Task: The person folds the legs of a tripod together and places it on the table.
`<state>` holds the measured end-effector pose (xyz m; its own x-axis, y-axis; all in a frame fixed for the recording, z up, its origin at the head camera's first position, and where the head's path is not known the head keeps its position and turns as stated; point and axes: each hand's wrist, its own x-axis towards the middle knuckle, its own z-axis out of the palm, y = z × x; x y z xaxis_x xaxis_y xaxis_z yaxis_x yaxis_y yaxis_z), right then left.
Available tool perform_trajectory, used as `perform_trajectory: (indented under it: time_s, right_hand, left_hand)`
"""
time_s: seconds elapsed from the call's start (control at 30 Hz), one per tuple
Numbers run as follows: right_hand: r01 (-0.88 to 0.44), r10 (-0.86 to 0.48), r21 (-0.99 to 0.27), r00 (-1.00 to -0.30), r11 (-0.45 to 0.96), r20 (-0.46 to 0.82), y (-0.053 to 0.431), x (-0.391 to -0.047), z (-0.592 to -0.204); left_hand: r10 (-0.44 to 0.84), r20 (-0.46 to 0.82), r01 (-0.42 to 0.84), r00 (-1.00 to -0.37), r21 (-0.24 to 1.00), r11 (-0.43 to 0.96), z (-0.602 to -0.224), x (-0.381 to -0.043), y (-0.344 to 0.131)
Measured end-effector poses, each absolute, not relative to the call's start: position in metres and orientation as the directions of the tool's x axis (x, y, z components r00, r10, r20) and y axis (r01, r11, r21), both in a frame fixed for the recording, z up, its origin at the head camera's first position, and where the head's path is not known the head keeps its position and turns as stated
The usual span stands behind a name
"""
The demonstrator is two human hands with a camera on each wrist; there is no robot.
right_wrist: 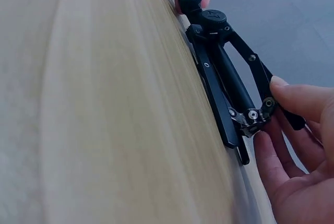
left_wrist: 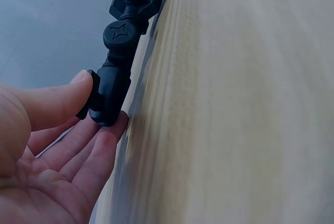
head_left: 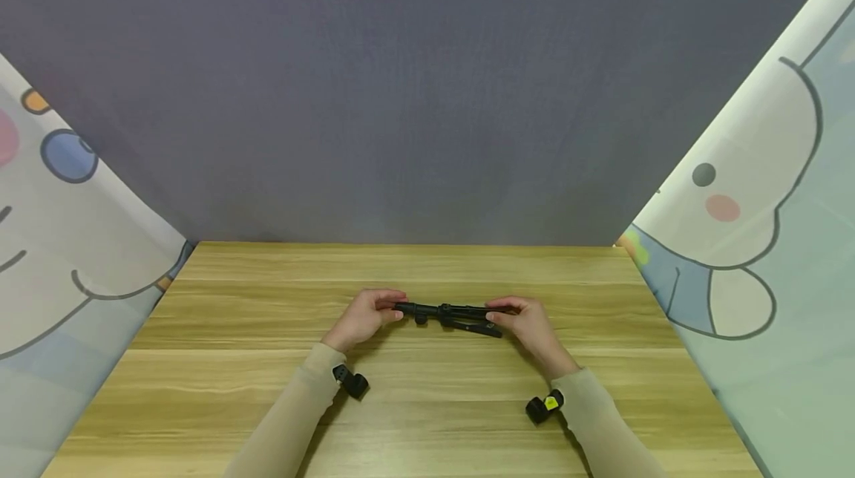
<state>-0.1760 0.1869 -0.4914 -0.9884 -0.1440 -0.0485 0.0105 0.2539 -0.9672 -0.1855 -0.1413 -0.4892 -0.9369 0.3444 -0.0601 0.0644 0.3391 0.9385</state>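
A small black tripod [head_left: 430, 310] lies sideways over the wooden table, its head to the left and its legs to the right, slightly spread. My left hand [head_left: 364, 318] pinches the head end, with the thumb on a small black tab and the fingers beneath, as the left wrist view shows. Round knobs [left_wrist: 120, 35] with star marks line the tripod's neck. At the other end my right hand [head_left: 532, 327] grips one leg [right_wrist: 255, 70] between thumb and fingers. The right wrist view shows the centre column [right_wrist: 232, 78] between the legs, with metal hinges near its foot.
The wooden table [head_left: 427, 418] runs up to a grey panel [head_left: 414, 92] at the back. Cartoon-printed sheets [head_left: 748, 188] flank it on both sides. A small black device [head_left: 350, 381] is strapped to the left wrist, and another [head_left: 542, 407] to the right.
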Motion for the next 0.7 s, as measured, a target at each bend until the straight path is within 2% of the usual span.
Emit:
perform_trajectory:
  time_s: [0.4,0.5,0.7]
  right_hand:
    - [0.044,-0.143,-0.998,-0.988,0.035,-0.048,0.192,-0.172,-0.487]
    - [0.019,-0.148,-0.998,-0.989,0.057,-0.027,0.197,-0.17,-0.483]
    - [-0.145,-0.149,-0.968,-0.982,0.207,0.115,0.21,-0.167,-0.474]
  left_hand:
    - [0.369,-0.05,0.086,-0.928,0.935,0.344,-0.488,-0.186,-0.143]
    - [0.384,-0.034,0.112,-0.923,0.93,0.351,-0.489,-0.186,-0.145]
    - [0.359,0.017,0.147,-0.933,0.929,0.34,-0.483,-0.181,-0.152]
